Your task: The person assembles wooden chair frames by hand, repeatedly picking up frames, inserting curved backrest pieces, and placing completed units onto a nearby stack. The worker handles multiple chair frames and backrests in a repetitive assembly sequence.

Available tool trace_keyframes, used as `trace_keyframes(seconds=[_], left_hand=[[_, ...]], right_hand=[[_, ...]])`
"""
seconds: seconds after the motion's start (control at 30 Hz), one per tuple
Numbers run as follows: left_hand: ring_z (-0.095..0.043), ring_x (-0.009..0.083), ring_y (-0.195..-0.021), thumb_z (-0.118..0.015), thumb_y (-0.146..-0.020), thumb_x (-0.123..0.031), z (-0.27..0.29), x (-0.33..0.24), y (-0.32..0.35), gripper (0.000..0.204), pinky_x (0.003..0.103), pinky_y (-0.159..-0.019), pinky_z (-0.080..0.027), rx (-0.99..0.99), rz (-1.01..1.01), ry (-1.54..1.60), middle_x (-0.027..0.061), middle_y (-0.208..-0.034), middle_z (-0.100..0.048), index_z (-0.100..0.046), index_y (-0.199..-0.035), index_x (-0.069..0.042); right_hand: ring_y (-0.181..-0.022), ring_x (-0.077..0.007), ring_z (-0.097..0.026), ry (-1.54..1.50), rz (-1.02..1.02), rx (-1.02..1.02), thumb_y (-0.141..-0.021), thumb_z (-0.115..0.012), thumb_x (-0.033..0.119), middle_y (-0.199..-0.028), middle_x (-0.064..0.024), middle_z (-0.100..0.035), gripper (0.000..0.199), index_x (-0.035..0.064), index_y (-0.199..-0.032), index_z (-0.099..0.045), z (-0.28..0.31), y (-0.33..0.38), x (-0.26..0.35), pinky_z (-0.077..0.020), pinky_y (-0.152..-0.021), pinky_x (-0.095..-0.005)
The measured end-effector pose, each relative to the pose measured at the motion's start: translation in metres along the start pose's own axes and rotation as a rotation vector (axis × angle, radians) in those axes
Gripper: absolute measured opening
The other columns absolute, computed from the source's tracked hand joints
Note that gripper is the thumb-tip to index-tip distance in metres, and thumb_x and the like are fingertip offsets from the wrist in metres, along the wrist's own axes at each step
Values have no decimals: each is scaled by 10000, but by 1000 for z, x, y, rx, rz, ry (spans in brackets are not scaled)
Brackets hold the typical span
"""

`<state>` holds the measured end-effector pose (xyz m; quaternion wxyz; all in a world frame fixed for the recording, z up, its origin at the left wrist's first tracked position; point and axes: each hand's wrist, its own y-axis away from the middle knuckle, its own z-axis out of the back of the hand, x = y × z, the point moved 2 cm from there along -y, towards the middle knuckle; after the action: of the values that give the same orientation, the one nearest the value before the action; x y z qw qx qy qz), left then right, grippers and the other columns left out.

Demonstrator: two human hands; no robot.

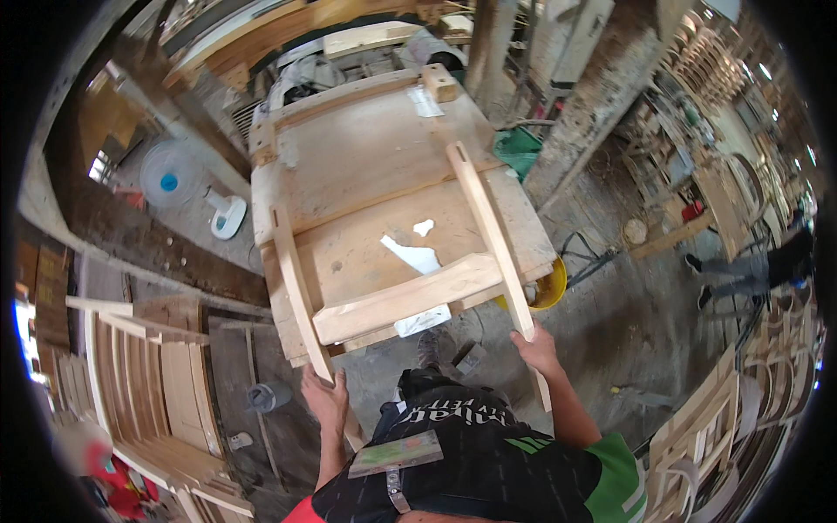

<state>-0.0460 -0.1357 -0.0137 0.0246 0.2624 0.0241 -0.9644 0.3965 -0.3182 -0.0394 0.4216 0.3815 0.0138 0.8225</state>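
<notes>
A pale wooden chair frame [410, 296], two long legs joined by a broad crosspiece, lies on a worn wooden workbench [366, 148]. My left hand [324, 399] grips the near end of the left leg [296, 288]. My right hand [536, 349] holds the right leg [493, 235] near its lower end, which sticks out past the bench edge. A small block [439, 83] sits at the bench's far corner.
A stack of slatted wooden chair parts [157, 383] stands at my left. A yellow bucket [551, 292] sits under the bench's right corner, a white fan [174, 174] at far left. More chair frames [715, 418] pile up right. Another person [758, 266] stands far right.
</notes>
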Motion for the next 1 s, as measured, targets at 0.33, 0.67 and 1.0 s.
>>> trace_keyframes(seconds=[0.33, 0.67, 1.0], left_hand=[[-659, 259, -1140, -666, -1036, -214, -53, -142, -52, 405, 376, -971, -544, 171, -395, 536, 213, -1251, -665, -605, -1344, 42], [-709, 239, -1000, -658, -1046, -240, -157, -297, 135, 355, 347, -922, -566, 783, -1203, 442, 173, -1119, -734, -677, -1220, 68], [-640, 170, -840, -665, -1014, -122, -147, -311, 318, 236, 312, -756, -538, 1220, -1408, 499, 107, -970, -697, -684, -1138, 78]], right_hand=[[-1244, -435, -594, -29, 18, -139, -923, -657, 634, -1358, -254, -613, 827, 37, -1475, -505, 20, 116, -81, -486, -1040, -521], [-1100, -385, -658, 48, -573, -1315, -956, -697, 377, -1146, -198, -698, 418, 39, -1202, -688, 86, 456, -225, -536, -951, -486], [-1076, -325, -637, 1059, -1755, -2508, -908, -782, 283, -1121, -186, -673, 550, -31, -1319, -591, 34, 887, -168, -486, -978, -435]])
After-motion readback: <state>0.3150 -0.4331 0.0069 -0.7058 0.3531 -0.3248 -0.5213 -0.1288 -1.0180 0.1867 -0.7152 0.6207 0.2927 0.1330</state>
